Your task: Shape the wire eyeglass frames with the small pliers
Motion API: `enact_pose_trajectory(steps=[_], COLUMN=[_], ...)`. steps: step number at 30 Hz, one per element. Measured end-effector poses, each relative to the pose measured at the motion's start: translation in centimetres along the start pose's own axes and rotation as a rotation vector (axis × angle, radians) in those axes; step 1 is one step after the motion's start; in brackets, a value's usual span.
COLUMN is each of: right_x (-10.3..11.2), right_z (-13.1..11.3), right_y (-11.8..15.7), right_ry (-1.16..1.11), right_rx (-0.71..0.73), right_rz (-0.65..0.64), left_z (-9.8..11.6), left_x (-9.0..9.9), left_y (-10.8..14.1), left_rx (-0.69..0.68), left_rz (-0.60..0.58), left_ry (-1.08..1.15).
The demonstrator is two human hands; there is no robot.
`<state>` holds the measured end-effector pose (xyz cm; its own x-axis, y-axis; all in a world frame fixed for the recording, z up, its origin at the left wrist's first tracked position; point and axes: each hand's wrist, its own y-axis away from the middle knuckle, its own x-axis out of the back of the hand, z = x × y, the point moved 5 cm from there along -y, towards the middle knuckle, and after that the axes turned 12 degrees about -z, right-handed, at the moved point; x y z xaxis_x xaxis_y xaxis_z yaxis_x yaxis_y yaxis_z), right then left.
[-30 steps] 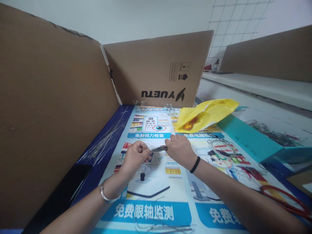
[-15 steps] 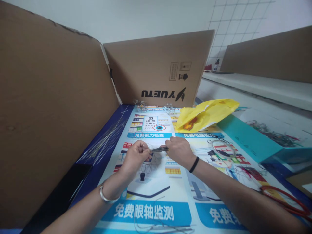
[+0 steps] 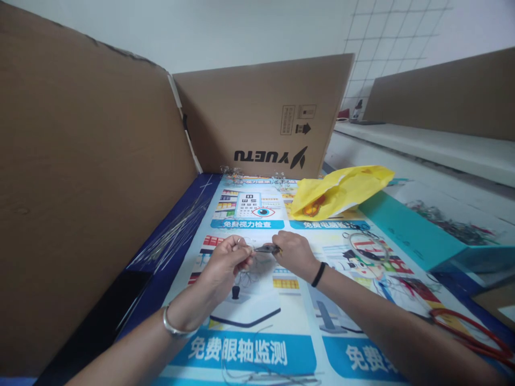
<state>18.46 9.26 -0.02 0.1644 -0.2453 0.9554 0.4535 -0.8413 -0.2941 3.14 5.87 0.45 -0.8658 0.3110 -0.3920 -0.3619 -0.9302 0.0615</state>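
My right hand (image 3: 295, 252) is closed around a pair of pliers (image 3: 266, 249), whose dark narrow jaws point left. Just past the jaw tips, my left hand (image 3: 231, 260) pinches a thin wire piece (image 3: 245, 277), its fine loops hanging below the fingers. How the jaws meet the wire is too small to make out. Both hands are above a printed poster sheet (image 3: 257, 305). Loose cut wires (image 3: 269, 375) lie on the sheet's near edge.
Long straight wires (image 3: 173, 230) lie on the blue surface at left. Cardboard panels (image 3: 257, 118) stand left and behind. A yellow bag (image 3: 341, 190), a teal box (image 3: 414, 230) with tangled wire pieces, a pale wire coil (image 3: 368, 246) and a red coil (image 3: 470, 332) are at right.
The pliers have tilted slightly and more of their jaws shows between the hands. My left hand has turned a little, and its fingers remain pinched.
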Motion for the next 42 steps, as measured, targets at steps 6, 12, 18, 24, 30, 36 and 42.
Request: enact_pose_trajectory(steps=[6,12,18,24,30,36,42], right_x=[0.6,1.0,0.8,0.4,0.1,0.2,0.2], right_z=[0.2,-0.4,-1.0,-1.2,-1.0,-1.4,-1.9], right_y=[0.0,0.4,0.5,0.5,0.3,0.3,0.5], right_ry=[0.036,0.144,0.137,0.138,0.142,0.141,0.143], right_rx=[0.039,0.152,0.209,0.206,0.168,0.089,0.114], right_rz=[0.116,0.201,0.156,0.072,-0.03,-0.156,-0.235], left_z=[0.3,0.6,0.7,0.7,0.7,0.8,0.9], left_x=[0.1,0.6,0.8,1.0,1.4,2.3,3.0], left_y=[-0.1,-0.4,-0.6,-0.5,-0.7,-0.9,-1.2], left_rx=[-0.127,-0.14,-0.088,-0.174,-0.157,-0.158,-0.177], left_rz=[0.03,-0.038,-0.107,-0.128,-0.049,0.077,0.131], left_ry=[-0.142,-0.372,-0.545,-0.787,-0.819,-0.947,-0.972])
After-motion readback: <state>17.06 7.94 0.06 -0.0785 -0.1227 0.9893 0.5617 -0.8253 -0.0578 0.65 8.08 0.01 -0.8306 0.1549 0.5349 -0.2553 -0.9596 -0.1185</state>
